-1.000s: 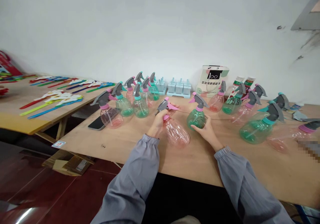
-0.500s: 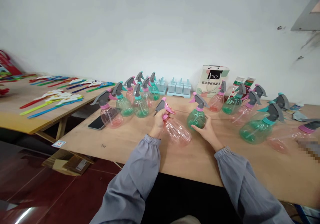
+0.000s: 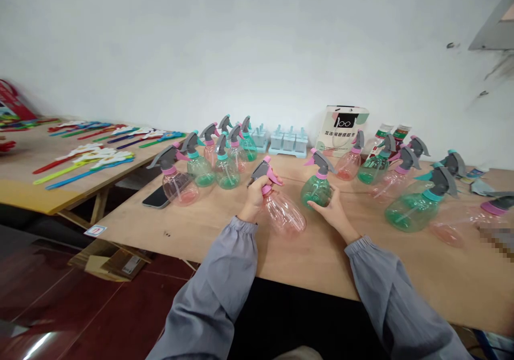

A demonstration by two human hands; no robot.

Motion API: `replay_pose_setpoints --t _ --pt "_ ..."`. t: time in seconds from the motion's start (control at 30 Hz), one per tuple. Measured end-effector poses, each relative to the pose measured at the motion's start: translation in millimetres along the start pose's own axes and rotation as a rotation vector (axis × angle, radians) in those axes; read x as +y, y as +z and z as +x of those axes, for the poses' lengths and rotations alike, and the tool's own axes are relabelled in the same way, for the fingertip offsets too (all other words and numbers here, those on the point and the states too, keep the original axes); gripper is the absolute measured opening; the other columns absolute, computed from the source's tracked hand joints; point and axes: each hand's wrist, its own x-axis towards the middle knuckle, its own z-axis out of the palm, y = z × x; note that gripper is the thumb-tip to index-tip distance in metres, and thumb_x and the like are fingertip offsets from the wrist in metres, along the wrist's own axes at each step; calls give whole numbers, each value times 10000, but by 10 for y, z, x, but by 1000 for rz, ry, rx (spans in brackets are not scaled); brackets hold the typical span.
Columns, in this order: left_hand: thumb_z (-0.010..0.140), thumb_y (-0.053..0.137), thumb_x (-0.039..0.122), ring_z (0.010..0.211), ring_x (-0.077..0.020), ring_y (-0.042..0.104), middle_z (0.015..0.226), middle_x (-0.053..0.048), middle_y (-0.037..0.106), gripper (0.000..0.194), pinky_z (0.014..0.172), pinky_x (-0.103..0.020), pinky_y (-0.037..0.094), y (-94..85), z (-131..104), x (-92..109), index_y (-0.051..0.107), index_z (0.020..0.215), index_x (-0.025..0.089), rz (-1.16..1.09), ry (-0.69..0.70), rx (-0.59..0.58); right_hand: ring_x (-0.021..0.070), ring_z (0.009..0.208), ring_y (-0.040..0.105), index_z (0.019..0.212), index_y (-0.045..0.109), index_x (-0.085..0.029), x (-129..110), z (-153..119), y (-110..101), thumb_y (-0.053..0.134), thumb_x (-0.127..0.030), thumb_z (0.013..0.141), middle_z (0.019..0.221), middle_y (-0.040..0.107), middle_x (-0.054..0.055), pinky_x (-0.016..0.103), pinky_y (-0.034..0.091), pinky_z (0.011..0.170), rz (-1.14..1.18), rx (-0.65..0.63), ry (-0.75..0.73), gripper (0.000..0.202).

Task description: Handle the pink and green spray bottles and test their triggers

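The left hand [image 3: 257,193] had its grip closed round the neck of a pink bottle [image 3: 284,215], a sprayer that leaned with its base to the right. The right hand [image 3: 332,206] had a curved, partly open grip round the lower side of a green bottle [image 3: 314,190], upright on the desk [image 3: 225,245]. More spray bottles [image 3: 227,175] stood to the left, a phone [image 3: 156,198] lying beside the nearest. Others stood to the right, and a printed carton [image 3: 341,132] stood behind, near the wall [image 3: 241,39].
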Motion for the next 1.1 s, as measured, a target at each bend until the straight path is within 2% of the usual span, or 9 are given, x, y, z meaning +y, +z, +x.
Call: replay_pose_setpoints --t 0.13,0.3,0.37,0.5,0.63,0.7,0.83,0.97,1.1 --pt "517 563 231 891 -215 713 810 -54 741 176 609 -226 509 -7 21 -8 631 673 190 13 118 -62 355 1357 505 1334 316 -252 10 3 -3 875 -577 587 1445 450 188 584 455 1120 2 3 -1 988" --pt "633 702 348 1031 -231 700 1048 -88 766 280 568 -193 458 -51 11 131 723 863 189 123 -35 -171 342 1352 513 1337 311 -248 17 5 -2 867 -585 596 1462 437 194 571 442 1133 -6 -2 -5 985" --pt "661 758 402 1039 -225 701 1078 -97 762 315 629 -206 487 -114 0 227 744 894 191 191 -32 -165 337 1351 516 1343 308 -244 22 3 0 862 -590 601 1459 445 197 568 434 1138 -6 1 -7 989" --pt "628 837 386 984 -210 711 1006 -84 765 341 748 -256 531 -413 -6 428 772 906 201 330 132 30 333 1345 525 1362 305 -242 32 2 2 848 -603 619 1460 460 197 576 428 1137 -19 -4 -10 989" --pt "576 857 369 785 -177 667 811 -29 714 345 627 -250 513 -867 15 633 764 845 174 465 350 385 344 1353 518 1353 306 -229 39 5 -3 845 -608 613 1455 466 210 585 423 1137 -33 6 -19 991" --pt "567 849 367 740 -166 627 729 -4 664 321 601 -251 500 -1068 41 718 746 795 165 536 454 497 345 1357 514 1355 303 -227 40 6 -4 843 -609 614 1460 461 212 586 421 1139 -33 3 -16 993" --pt "591 814 349 667 -141 562 629 28 572 255 616 -263 484 -1340 162 779 694 711 158 644 540 593 335 1369 505 1366 300 -236 48 6 -4 841 -616 620 1480 438 207 581 416 1146 -35 -1 -22 997" --pt "647 779 385 638 -126 542 624 37 543 271 633 -272 485 -1469 337 722 666 721 150 664 568 634 335 1351 522 1370 300 -236 74 13 -6 845 -619 616 1468 456 203 592 420 1139 -24 1 -26 1006" --pt "676 768 363 827 -159 624 844 -5 637 337 794 -295 522 -1477 425 658 653 916 156 718 634 623 327 1345 530 1386 304 -248 97 15 -13 853 -604 618 1465 467 192 578 433 1134 -19 -3 -29 1009"
